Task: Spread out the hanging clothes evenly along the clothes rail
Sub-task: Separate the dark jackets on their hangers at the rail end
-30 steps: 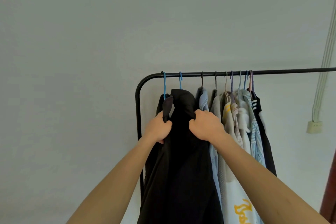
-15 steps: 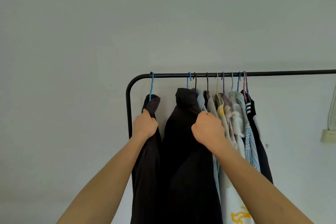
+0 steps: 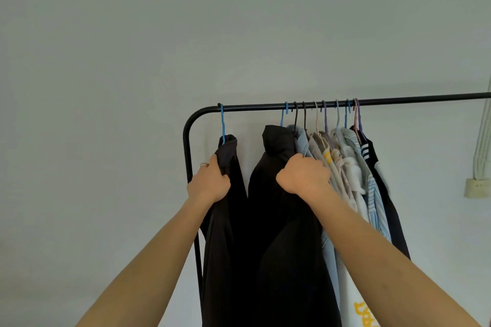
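A black clothes rail point(image 3: 398, 101) runs across the wall and bends down at its left end. A dark garment point(image 3: 228, 156) hangs alone on a blue hanger at the rail's left end, and my left hand point(image 3: 208, 183) grips its shoulder. A gap separates it from a black jacket point(image 3: 276, 146) on another blue hanger. My right hand point(image 3: 304, 175) is closed on that jacket's right shoulder. Right of it, several light shirts point(image 3: 345, 159) and a dark striped top point(image 3: 370, 151) hang packed tightly together.
The rail's right stretch point(image 3: 438, 97) carries no hangers. The rack's upright post point(image 3: 189, 162) stands just left of my left hand. A white cable duct point(image 3: 482, 141) and wall socket point(image 3: 477, 187) sit at the right edge, on a plain wall.
My left hand has slid the dark garment left to the rail's end, opening a gap. My right hand has shifted the black jacket right against the other clothes.
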